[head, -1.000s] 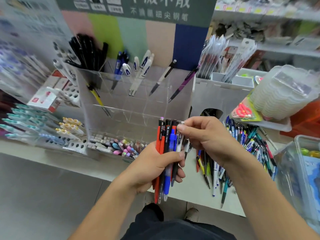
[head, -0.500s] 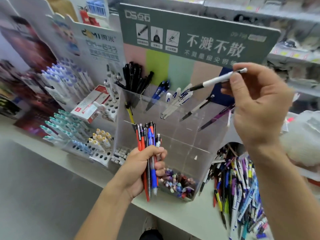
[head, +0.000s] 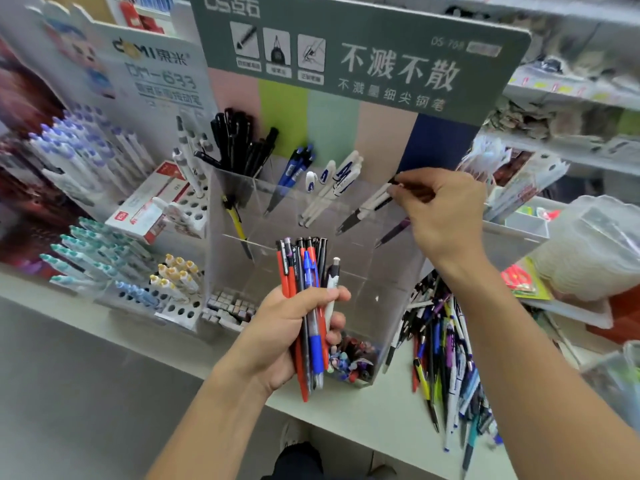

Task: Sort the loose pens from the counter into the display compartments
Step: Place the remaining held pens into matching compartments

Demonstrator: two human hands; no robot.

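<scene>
My left hand [head: 282, 336] grips a bundle of pens [head: 306, 299], red, black and blue, upright in front of the clear acrylic display [head: 388, 289]. My right hand [head: 440, 216] is at the display's upper row and pinches the top of a white-and-black pen [head: 369, 206] that slants down into the fourth compartment beside another like it. Other compartments hold black pens [head: 239, 140], blue pens [head: 294, 168], white pens [head: 332, 188] and a purple pen [head: 393, 232]. A pile of loose pens [head: 446, 351] lies on the counter [head: 363, 417] to the right of the display.
A green sign [head: 363, 60] stands above the display. White pen racks [head: 114, 237] and a red-and-white box [head: 145, 206] stand to the left. Stacked clear plastic containers [head: 595, 251] sit at the right, with shelves behind. Small erasers fill the display's bottom bin [head: 353, 358].
My right hand drew a white-and-black pen from the bundle, lifted it high, then brought it down into the fourth compartment. The camera tilted up; my left hand kept the bundle.
</scene>
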